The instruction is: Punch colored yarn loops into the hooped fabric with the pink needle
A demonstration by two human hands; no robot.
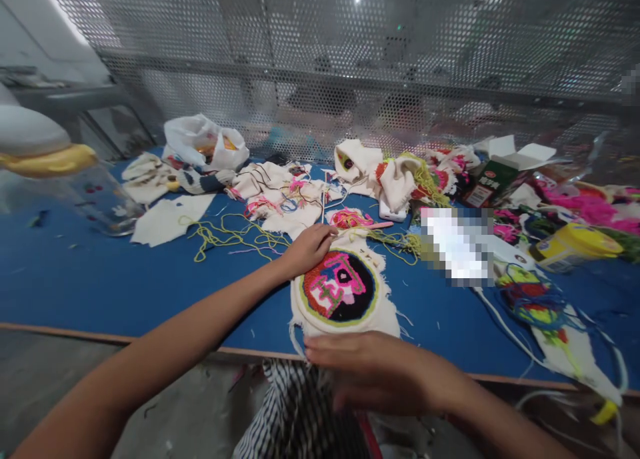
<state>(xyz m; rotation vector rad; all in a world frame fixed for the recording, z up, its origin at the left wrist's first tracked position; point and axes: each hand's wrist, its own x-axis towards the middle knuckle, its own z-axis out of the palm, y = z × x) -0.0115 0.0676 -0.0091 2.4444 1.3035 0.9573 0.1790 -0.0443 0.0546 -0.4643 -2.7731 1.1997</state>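
A round piece of yarn embroidery point(345, 287), black and orange-red with pink shapes and a yellow-green border, lies on frayed cream cloth point(387, 315) near the table's front edge. Across its upper left border rests my left hand point(311, 249), palm down, fingers loosely bent over the cloth. My right hand point(370, 362), slightly smeared by motion, is stretched flat at the cloth's lower edge, fingers pointing left, with nothing seen in it. Just beyond the cloth are a slim pink tool point(379, 225) and a pink yarn bundle point(347, 217). Loose yellow-green yarn point(235, 235) trails leftward.
On the blue table point(125, 285) stand a clear jar point(95, 195) at left and a white plastic bag point(203, 142) behind. Cloth scraps point(280, 189), a green box point(493, 179), a yellow tub point(575, 245) and a cable point(510, 332) lie about. A perforated metal panel point(300, 45) closes the back.
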